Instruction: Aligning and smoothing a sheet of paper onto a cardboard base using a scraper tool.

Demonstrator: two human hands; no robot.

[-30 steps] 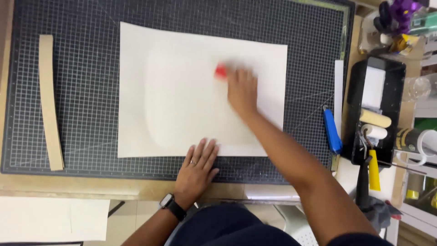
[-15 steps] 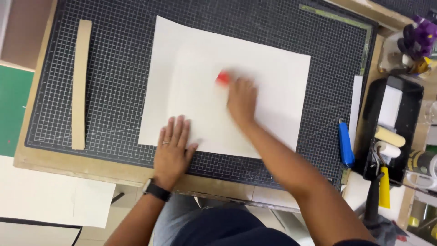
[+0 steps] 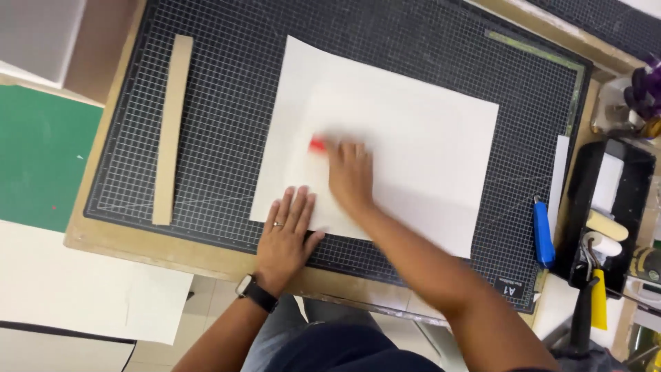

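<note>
At the centre of the cutting mat (image 3: 227,103) lies the sheet (image 3: 413,131), pale and rectangular, turned slightly clockwise against the grid. The right hand (image 3: 350,176) rests on its lower-left part, fingers curled over a small red tool (image 3: 317,145) that shows only at the fingertips, at 10 o'clock from the hand; the hand is blurred, so the grip itself cannot be judged closely. The left hand (image 3: 284,234) lies flat and released, fingers spread, pinning the sheet's near edge at 7 o'clock from the right hand. A ring and a wrist watch are on that arm.

Judgement: good work here calls for firm, even pressure from the flat hand so the sheet does not creep, with the tool stroked away from the pinning fingers in overlapping passes, kept low to avoid creasing.

Outward: a tan strip (image 3: 171,127) lies on the mat at 9 o'clock, well apart from the sheet. A blue cutter (image 3: 543,233) lies at 3 o'clock near the mat's edge, beside a black tray (image 3: 582,207) holding rollers. A green board (image 3: 41,155) sits off the worktop's left side.
</note>
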